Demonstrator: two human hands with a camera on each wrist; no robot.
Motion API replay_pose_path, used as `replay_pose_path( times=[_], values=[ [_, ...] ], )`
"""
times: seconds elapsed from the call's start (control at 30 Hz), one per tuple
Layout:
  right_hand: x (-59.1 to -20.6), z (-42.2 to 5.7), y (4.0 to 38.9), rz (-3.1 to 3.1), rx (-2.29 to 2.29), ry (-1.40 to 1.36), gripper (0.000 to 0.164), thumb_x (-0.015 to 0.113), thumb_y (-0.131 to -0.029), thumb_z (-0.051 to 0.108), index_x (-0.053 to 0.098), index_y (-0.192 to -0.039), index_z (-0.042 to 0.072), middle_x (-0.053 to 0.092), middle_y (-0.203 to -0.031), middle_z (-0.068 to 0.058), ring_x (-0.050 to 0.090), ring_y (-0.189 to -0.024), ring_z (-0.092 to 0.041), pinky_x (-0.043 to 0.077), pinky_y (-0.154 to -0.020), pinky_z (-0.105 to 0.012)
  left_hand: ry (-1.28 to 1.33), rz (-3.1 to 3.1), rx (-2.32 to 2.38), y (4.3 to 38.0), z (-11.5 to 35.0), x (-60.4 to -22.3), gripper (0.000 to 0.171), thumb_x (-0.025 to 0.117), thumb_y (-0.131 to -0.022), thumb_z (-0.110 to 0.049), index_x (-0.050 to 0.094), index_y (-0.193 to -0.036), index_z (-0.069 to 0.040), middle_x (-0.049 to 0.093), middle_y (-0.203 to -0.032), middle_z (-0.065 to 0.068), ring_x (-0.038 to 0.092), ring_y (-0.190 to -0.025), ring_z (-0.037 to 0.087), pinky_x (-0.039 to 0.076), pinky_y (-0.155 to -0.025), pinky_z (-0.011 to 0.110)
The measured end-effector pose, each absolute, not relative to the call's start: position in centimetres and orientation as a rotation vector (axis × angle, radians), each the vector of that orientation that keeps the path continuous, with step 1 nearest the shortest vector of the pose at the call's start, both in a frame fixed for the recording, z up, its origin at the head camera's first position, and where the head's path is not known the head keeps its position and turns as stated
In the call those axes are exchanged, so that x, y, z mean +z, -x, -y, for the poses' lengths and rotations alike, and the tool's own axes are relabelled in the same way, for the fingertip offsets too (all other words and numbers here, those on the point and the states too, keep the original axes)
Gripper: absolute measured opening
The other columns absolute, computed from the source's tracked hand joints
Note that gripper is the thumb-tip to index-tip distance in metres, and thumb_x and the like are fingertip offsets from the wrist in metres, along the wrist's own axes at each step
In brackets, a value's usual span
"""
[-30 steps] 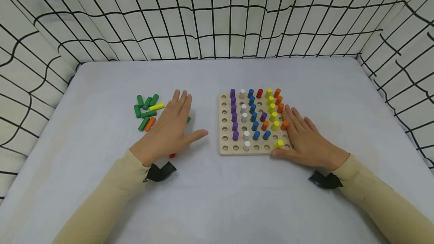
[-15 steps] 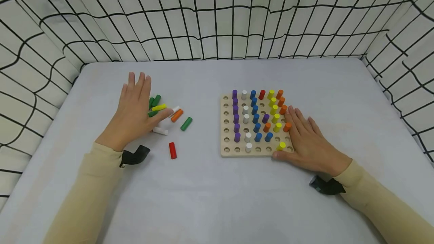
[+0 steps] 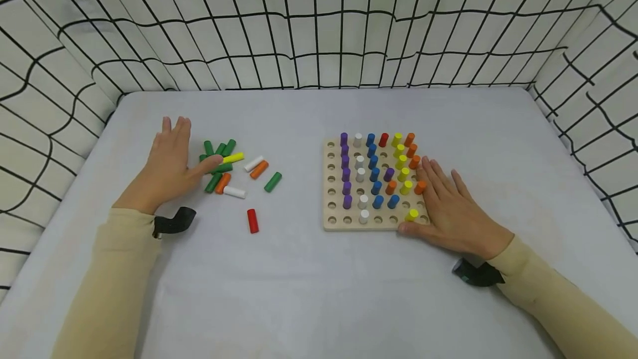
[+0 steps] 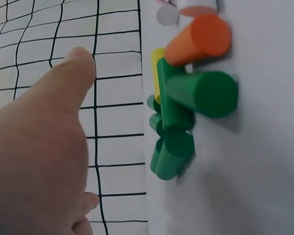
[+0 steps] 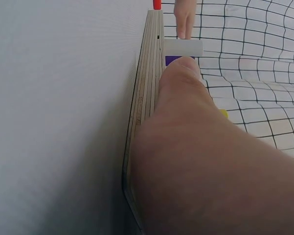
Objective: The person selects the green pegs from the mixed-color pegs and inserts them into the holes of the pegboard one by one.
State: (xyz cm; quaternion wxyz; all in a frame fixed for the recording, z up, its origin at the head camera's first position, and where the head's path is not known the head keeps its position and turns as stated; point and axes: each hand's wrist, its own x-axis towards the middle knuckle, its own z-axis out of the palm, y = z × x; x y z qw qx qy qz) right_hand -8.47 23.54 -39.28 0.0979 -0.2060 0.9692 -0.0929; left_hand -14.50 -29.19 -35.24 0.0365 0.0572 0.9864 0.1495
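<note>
My left hand (image 3: 166, 168) hovers at the left side of a pile of loose pegs, fingers straight and thumb out, holding nothing. Its thumb overlaps the green pegs (image 3: 222, 168) in the head view; the left wrist view has the thumb raised apart from them. A yellow peg (image 3: 233, 158), orange pegs (image 3: 259, 169) and white pegs (image 3: 235, 193) lie among them. A red peg (image 3: 252, 221) lies nearer me. My right hand (image 3: 456, 215) rests against the right side of a wooden pegboard (image 3: 339, 227), fingers straight, thumb at its front corner. Upright coloured pegs fill many holes; the left column has none.
A white cloth (image 3: 309, 292) covers the table. Black wire grid panels (image 3: 314, 32) stand along its back and both sides. A lone green peg (image 3: 273, 181) lies between the pile and the board. Black straps (image 3: 174, 221) are on the wrists.
My left hand has moved left across the loose pegs, uncovering the white, orange, green and red ones. The right hand has stayed at the pegboard.
</note>
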Motion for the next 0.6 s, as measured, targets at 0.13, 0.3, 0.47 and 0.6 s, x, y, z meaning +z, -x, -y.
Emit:
replay_pose_path(
  times=[0.13, 0.3, 0.47, 0.6],
  values=[
    [-39.2, -23.6, 8.5, -2.859, -0.259, 0.61, 0.122, 0.054, -0.089, 0.079, -0.003, -0.165, 0.002, -0.007, -0.176, -0.016, -0.001, -0.164, -0.039, 0.003, -0.13, -0.069, -0.104, -2.974, 0.536, 14.7, 30.5, -35.7, 0.108, 0.049, -0.101, -0.064, -0.009, -0.163, 0.002, -0.009, -0.171, 0.031, -0.019, -0.158, 0.05, -0.002, -0.127, 0.07],
    [-39.1, -23.5, 8.5, -2.853, -0.26, 0.607, 0.122, 0.054, -0.09, 0.079, -0.002, -0.165, 0.001, -0.007, -0.175, -0.016, -0.001, -0.164, -0.04, 0.003, -0.13, -0.069, -0.039, -2.919, 0.655, 14.7, 31.6, -35.8, 0.107, 0.05, -0.099, -0.069, -0.01, -0.166, -0.012, -0.012, -0.174, 0.019, -0.008, -0.16, 0.049, 0.009, -0.124, 0.075],
    [-39.1, -23.5, 8.5, -2.852, -0.263, 0.607, 0.122, 0.054, -0.089, 0.079, -0.003, -0.165, 0.002, -0.007, -0.175, -0.016, -0.001, -0.164, -0.04, 0.003, -0.13, -0.069, 0.058, -2.862, 0.94, 14.5, 33.0, -36.2, 0.093, 0.044, -0.103, -0.065, -0.007, -0.167, -0.021, 0.007, -0.176, 0.015, 0.02, -0.158, 0.051, 0.022, -0.122, 0.072],
    [-39.1, -23.5, 8.6, -2.842, -0.269, 0.605, 0.122, 0.054, -0.089, 0.079, -0.003, -0.165, 0.002, -0.007, -0.175, -0.016, -0.001, -0.164, -0.04, 0.003, -0.13, -0.069, 0.119, -2.836, 1.107, 14.5, 33.8, -36.5, 0.084, 0.039, -0.105, -0.062, 0.0, -0.168, -0.021, 0.019, -0.174, 0.015, 0.035, -0.153, 0.047, 0.03, -0.12, 0.07]
  ],
)
